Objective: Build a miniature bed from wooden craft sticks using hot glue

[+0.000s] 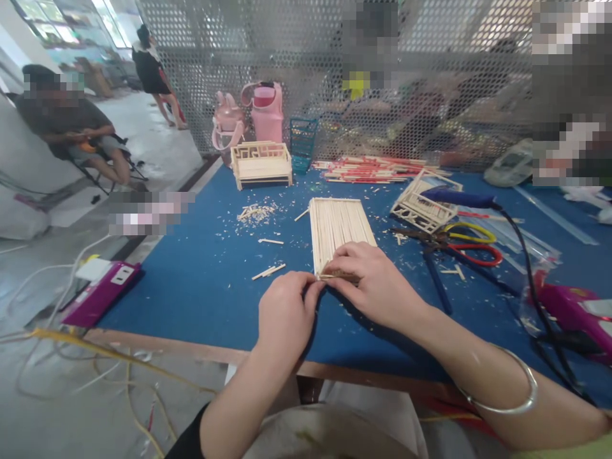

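A flat panel of thin wooden sticks (340, 226) laid side by side rests on the blue table in front of me. At its near left corner, my left hand (287, 312) pinches thumb and fingers on the panel's edge. My right hand (370, 277) lies over the near edge, its thumb and fingers closed on a thin stick along that edge. The fingertips of both hands almost meet there. Several loose stick pieces (268, 271) lie left of the panel, and a pile of short offcuts (257, 212) sits farther back.
A small stick-built bench (262, 167) stands behind, near pink bottles (266, 115). On the right are another stick frame (423, 203), a blue-handled tool (461, 199), scissors (473, 245) and a black cord. A purple power strip (102, 290) lies at the left edge. People are beyond the table.
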Action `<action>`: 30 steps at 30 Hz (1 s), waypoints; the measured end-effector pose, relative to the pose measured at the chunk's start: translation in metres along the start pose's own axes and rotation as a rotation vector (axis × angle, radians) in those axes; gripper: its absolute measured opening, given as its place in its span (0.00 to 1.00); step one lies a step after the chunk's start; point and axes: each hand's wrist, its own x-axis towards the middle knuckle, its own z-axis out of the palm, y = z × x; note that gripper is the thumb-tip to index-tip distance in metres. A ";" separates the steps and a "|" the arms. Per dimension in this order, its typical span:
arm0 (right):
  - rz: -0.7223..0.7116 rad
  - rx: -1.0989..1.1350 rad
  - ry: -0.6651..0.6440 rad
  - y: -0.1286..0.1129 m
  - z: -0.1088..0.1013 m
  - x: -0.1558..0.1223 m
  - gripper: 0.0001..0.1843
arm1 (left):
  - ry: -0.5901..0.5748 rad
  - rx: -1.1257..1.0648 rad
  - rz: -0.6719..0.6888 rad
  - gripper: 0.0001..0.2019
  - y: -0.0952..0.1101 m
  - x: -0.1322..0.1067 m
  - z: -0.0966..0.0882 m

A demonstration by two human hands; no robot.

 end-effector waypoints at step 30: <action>-0.098 -0.217 -0.008 -0.006 -0.001 -0.009 0.12 | -0.163 -0.349 0.328 0.08 0.008 0.048 -0.039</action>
